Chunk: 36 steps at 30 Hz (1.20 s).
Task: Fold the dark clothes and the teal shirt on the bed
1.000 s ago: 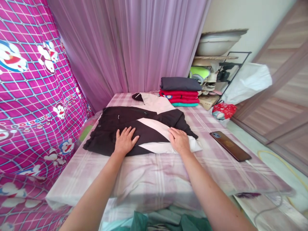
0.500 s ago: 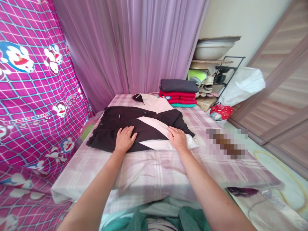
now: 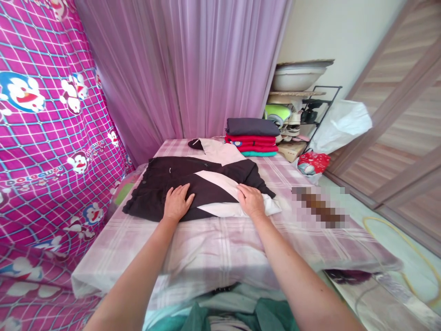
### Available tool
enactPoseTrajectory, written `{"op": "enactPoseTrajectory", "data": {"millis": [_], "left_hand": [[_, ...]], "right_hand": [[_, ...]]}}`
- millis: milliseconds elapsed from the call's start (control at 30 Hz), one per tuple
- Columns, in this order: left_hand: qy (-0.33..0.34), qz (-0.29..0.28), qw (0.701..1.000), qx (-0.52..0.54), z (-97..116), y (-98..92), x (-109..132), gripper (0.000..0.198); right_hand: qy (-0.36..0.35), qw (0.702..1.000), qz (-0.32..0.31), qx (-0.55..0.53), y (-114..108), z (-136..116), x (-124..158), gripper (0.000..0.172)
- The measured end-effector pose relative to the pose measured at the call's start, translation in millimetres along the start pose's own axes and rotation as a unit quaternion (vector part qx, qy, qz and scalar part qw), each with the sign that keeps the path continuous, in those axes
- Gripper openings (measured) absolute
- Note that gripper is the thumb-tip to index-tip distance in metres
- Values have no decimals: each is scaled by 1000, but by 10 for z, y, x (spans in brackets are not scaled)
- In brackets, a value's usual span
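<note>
A black and pale jacket (image 3: pixel 206 186) lies partly folded across the table, its dark part to the left and a pale stripe slanting down to the right. One pale sleeve (image 3: pixel 220 149) with a black cuff stretches beyond it toward the curtain. My left hand (image 3: pixel 177 202) rests flat on the black cloth, fingers spread. On the pale stripe lies my right hand (image 3: pixel 251 201), palm down with its fingers slightly bent, near the jacket's right end. Neither hand lifts any cloth.
Folded clothes (image 3: pixel 253 128) form a stack at the table's back right. The plaid tablecloth (image 3: pixel 213 248) covers the table up to its near edge. Behind hangs a purple curtain (image 3: pixel 196 69); a pink patterned cloth (image 3: pixel 44 151) hangs left. A rack (image 3: pixel 320 115) with shoes stands right.
The view has shifted slightly, so the scene sits a little lower and farther left. Both hands stay at nearly the same places on the jacket.
</note>
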<state>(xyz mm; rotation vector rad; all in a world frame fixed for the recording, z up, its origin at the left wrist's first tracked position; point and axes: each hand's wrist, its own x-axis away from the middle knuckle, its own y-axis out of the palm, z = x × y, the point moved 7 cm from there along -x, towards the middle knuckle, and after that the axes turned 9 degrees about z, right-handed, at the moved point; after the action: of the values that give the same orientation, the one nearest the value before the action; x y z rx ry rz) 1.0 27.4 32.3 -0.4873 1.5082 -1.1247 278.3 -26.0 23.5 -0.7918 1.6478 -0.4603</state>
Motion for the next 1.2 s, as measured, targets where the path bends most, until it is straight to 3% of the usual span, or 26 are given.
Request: {"op": "enactPoseTrajectory", "data": {"millis": [500, 667, 800, 867, 1000, 1100, 1200], "left_hand": [[21, -14, 1000, -8, 31, 21, -6, 43], [28, -24, 999, -16, 35, 38, -22, 43], [30, -20, 999, -20, 40, 60, -25, 43], [26, -17, 999, -19, 34, 73, -26, 43], [16, -38, 999, -18, 10, 71, -80, 42], [0, -83, 996, -22, 44, 20, -202, 42], [7, -60, 998, -17, 265, -117, -391, 45]], "right_hand": [[-3, 1000, 3, -3, 11, -14, -5, 35], [20, 996, -79, 22, 10, -86, -176, 33], [24, 995, -86, 35, -46, -270, -375, 37], [7, 993, -112, 25, 31, -359, -404, 42], [26, 974, -223, 8, 328, -319, -314, 50], [38, 969, -245, -7, 421, -252, -295, 51], [38, 968, -246, -12, 430, -247, -326, 51]]}}
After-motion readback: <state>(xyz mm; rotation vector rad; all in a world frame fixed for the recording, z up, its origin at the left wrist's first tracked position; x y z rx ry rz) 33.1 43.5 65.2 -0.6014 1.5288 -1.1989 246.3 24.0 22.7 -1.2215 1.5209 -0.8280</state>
